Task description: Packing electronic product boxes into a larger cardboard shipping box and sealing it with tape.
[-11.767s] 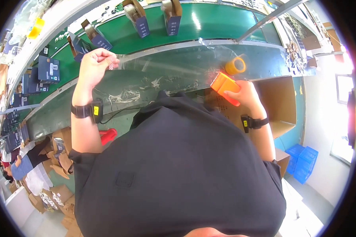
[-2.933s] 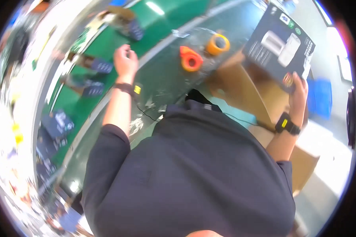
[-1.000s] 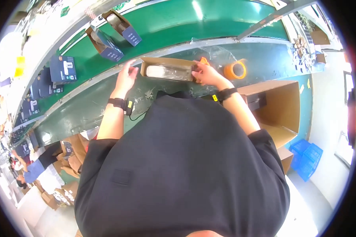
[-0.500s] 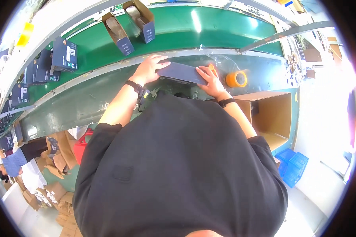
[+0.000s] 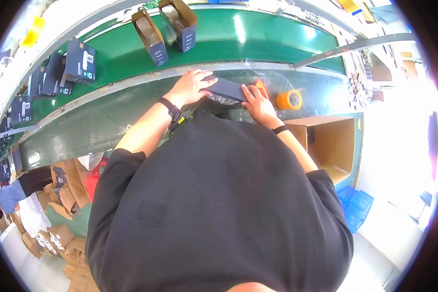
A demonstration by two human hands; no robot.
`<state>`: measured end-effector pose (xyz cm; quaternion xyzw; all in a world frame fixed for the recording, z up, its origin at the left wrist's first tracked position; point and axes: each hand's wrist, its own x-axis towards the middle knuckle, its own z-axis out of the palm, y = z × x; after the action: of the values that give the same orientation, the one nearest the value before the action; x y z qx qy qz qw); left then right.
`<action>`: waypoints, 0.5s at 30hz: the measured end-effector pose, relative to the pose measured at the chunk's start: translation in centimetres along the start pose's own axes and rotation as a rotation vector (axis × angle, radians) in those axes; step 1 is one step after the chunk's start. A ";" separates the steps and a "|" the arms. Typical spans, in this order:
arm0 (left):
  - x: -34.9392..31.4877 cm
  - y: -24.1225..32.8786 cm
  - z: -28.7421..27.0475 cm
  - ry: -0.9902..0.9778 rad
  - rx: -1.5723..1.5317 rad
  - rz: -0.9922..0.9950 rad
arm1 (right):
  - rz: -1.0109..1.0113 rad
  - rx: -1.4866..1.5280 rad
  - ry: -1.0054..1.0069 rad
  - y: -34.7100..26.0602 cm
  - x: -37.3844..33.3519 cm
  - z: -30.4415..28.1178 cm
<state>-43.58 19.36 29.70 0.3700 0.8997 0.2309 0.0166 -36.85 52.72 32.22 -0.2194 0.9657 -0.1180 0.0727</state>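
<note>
A dark blue carton is between my two hands on the dark green worktable, close to my body. My left hand is closed on its left end, fingers over the top edge. On the other end, my right hand grips the corner with its fingers over the top. Shiny clear plastic shows along the carton's near side; whatever lies below it is hidden by my shirt. Just right of my right hand stand an orange tape dispenser, partly covered, and a roll of orange tape.
Beyond a metal rail runs a green conveyor with two open cartons and several dark blue boxes at left. An open brown cardboard box stands at right, above blue crates. At far left, another person is near cardboard.
The carton's broad dark face has tipped and looks narrower, and clear plastic now shows along its near side. My left hand has shifted slightly right; my right hand stays on the corner.
</note>
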 end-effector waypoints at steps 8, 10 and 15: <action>-1.1 1.4 0.9 -0.048 0.315 -0.062 | 0.098 0.095 -0.073 -2.5 0.5 1.1; -1.4 1.9 0.8 -0.020 0.394 -0.030 | 0.003 -0.379 0.028 -3.2 0.5 0.7; -0.6 1.9 -0.3 -0.020 0.374 -0.007 | -0.176 -0.267 0.110 -3.4 2.4 1.7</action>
<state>-41.96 20.04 30.70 0.3657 0.9281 0.0559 -0.0428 -37.31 48.36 31.22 -0.3040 0.9524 -0.0064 -0.0207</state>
